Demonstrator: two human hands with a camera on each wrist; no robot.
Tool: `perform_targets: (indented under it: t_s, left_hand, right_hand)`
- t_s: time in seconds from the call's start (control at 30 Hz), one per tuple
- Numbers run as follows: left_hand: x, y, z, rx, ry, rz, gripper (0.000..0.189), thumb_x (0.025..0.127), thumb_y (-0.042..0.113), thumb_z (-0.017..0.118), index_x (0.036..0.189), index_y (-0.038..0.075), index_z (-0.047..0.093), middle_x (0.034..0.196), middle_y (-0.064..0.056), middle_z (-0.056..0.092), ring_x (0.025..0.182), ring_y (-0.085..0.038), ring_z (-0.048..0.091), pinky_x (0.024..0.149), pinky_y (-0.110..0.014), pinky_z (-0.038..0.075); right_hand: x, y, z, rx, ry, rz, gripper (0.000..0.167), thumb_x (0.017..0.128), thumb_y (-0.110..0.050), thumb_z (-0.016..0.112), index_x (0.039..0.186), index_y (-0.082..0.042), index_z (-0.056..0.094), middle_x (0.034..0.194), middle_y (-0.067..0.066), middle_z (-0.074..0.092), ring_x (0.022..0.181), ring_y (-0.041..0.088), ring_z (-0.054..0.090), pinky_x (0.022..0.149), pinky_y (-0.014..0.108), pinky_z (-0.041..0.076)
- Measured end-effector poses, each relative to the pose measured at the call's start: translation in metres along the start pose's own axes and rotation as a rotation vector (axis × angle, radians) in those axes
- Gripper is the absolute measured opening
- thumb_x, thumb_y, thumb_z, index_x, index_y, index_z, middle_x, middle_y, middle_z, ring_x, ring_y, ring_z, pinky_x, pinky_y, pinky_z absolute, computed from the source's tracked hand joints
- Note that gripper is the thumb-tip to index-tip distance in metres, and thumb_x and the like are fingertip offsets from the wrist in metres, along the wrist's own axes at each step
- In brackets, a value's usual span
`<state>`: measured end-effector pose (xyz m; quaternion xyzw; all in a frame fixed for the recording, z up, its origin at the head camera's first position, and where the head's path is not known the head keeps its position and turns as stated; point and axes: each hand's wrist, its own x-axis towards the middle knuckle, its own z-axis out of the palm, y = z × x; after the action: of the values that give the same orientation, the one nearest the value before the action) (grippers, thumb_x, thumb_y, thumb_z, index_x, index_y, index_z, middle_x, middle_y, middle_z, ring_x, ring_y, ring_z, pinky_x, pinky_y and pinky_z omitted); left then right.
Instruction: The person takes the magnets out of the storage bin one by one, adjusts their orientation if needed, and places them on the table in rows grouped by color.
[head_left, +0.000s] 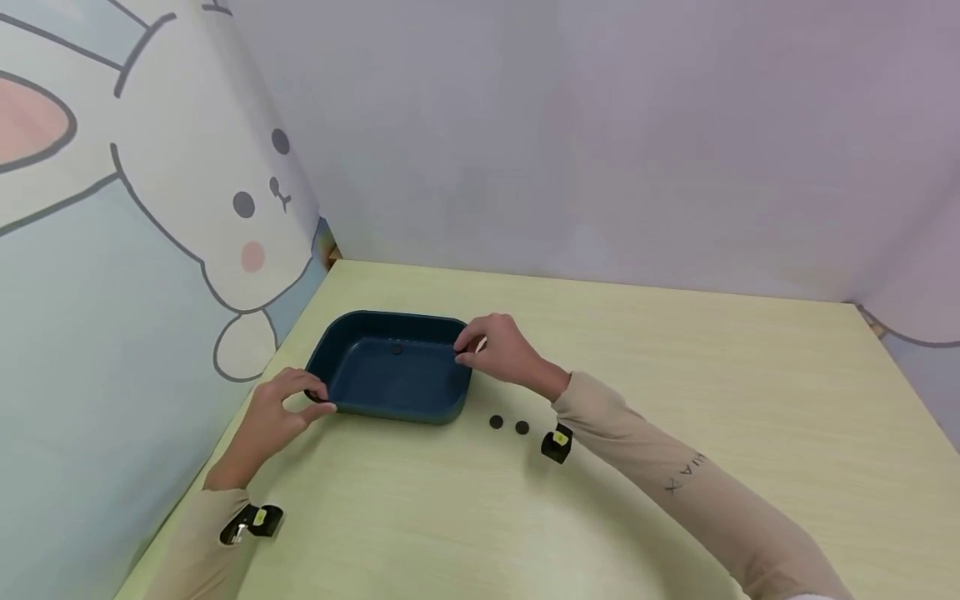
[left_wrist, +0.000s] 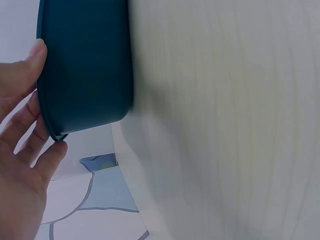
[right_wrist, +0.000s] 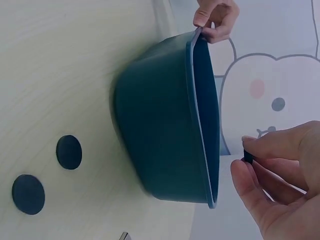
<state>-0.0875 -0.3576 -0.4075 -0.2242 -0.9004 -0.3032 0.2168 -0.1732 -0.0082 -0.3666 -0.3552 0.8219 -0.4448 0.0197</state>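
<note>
A deep blue rectangular tray (head_left: pixel 401 387) stands on the table, with one small black disc (head_left: pixel 397 349) lying inside near its far wall. At the tray's near left corner, my left hand (head_left: pixel 272 423) pinches the rim between thumb and fingers. Over by the right rim is my right hand (head_left: pixel 504 348), holding a black disc (right_wrist: pixel 248 156) between thumb and fingertip, level with the tray's opening in the right wrist view. Two more black discs, a left one (head_left: pixel 497 422) and a right one (head_left: pixel 522 427), lie flat on the table below the right hand.
The pale wooden table (head_left: pixel 675 367) runs back to a plain light wall (head_left: pixel 570 150). On the left, a wall with a cartoon rabbit (head_left: pixel 195 150) rises close beside the tray and left arm. Small black cameras sit at both wrists, the right one (head_left: pixel 557 443) close over the table.
</note>
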Motion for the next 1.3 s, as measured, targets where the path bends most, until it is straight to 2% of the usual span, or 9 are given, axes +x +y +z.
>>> perform_targets:
  t_s: [0.17,0.4,0.53,0.77,0.87,1.0,1.13,1.3]
  left_hand:
    - [0.001,0.0,0.0,0.012,0.0,0.014,0.031,0.056,-0.003,0.086,0.077,0.01,0.067,0.078,0.004,0.062,0.078,-0.008,0.052,0.07,-0.025,0.042]
    - [0.003,0.001,-0.001,0.062,-0.01,0.088,0.032,0.055,0.0,0.087,0.076,0.011,0.066,0.076,0.004,0.061,0.076,-0.011,0.052,0.068,-0.024,0.041]
    - [0.003,0.003,-0.002,0.116,-0.034,0.089,0.031,0.056,0.003,0.087,0.076,0.013,0.065,0.076,0.006,0.06,0.076,-0.012,0.051,0.066,-0.025,0.042]
    - [0.005,0.007,-0.005,0.215,-0.085,0.05,0.029,0.061,0.008,0.086,0.076,0.017,0.063,0.077,0.007,0.056,0.077,-0.011,0.05,0.06,-0.034,0.045]
    - [0.005,0.007,-0.005,0.221,-0.092,0.055,0.03,0.062,0.008,0.086,0.077,0.017,0.062,0.077,0.006,0.056,0.077,-0.011,0.05,0.061,-0.034,0.045]
    - [0.003,0.005,-0.004,0.229,-0.084,0.072,0.031,0.061,0.007,0.086,0.078,0.016,0.061,0.077,0.006,0.055,0.077,-0.012,0.05,0.064,-0.026,0.041]
    - [0.002,0.004,-0.003,0.219,-0.078,0.075,0.031,0.061,0.005,0.085,0.078,0.015,0.062,0.077,0.006,0.056,0.077,-0.012,0.05,0.065,-0.021,0.038]
    - [0.001,0.004,-0.002,0.184,-0.064,0.071,0.029,0.062,0.004,0.085,0.077,0.015,0.063,0.078,0.007,0.058,0.077,-0.012,0.049,0.066,-0.024,0.04]
  right_hand:
    - [-0.01,0.001,-0.004,0.001,0.015,-0.013,0.008,0.082,-0.004,0.072,0.09,-0.004,0.072,0.087,0.004,0.068,0.077,0.012,0.061,0.068,0.02,0.05]
    - [-0.024,0.001,-0.012,0.007,0.024,0.001,0.011,0.081,-0.005,0.073,0.092,-0.002,0.072,0.087,0.003,0.068,0.076,0.012,0.061,0.066,0.022,0.051]
    - [-0.033,0.002,-0.016,0.026,0.035,0.014,0.01,0.081,-0.005,0.073,0.091,-0.004,0.073,0.088,0.002,0.068,0.076,0.01,0.061,0.066,0.026,0.052]
    - [-0.05,0.004,-0.021,0.09,0.05,0.073,0.009,0.082,-0.004,0.073,0.09,-0.005,0.072,0.089,0.002,0.068,0.077,0.012,0.06,0.068,0.034,0.054]
    - [-0.058,0.005,-0.021,0.103,0.057,0.098,0.009,0.081,-0.004,0.073,0.09,-0.005,0.072,0.089,0.002,0.068,0.078,0.012,0.061,0.068,0.03,0.054]
    - [-0.067,0.008,-0.021,0.111,0.071,0.109,0.009,0.081,-0.004,0.074,0.09,-0.007,0.073,0.089,0.002,0.068,0.078,0.013,0.061,0.068,0.027,0.053]
    - [-0.075,0.011,-0.019,0.122,0.08,0.111,0.01,0.081,-0.004,0.074,0.09,-0.007,0.073,0.092,0.003,0.069,0.081,0.014,0.062,0.069,0.028,0.054]
    - [-0.083,0.011,-0.019,0.133,0.089,0.128,0.01,0.079,-0.003,0.075,0.089,-0.007,0.072,0.092,0.002,0.069,0.081,0.013,0.063,0.068,0.031,0.054]
